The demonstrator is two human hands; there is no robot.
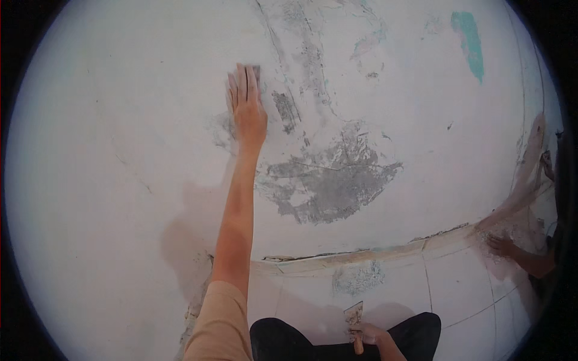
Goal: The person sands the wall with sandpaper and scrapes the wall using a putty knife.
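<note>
My left hand (247,106) lies flat against a white wall (149,113), fingers stretched upward. A dark grey piece, apparently sandpaper (257,72), shows beside the fingertips; most of it is hidden under the hand. Right of the hand the white coat is broken, baring a large rough grey patch (336,192) and a smaller scraped strip (284,110). Low in front of me, between my knees, my right hand (372,335) grips a putty knife (355,322). Its stained blade points up and its wooden handle points down.
Pale tiles (456,275) cover the lower wall beneath a cracked ledge (352,259). A broken edge (192,311) runs beside my left sleeve. At the right, another person's hand (501,246) touches the tiles; a second hand (547,165) is higher. Turquoise paint (469,47) marks the upper right.
</note>
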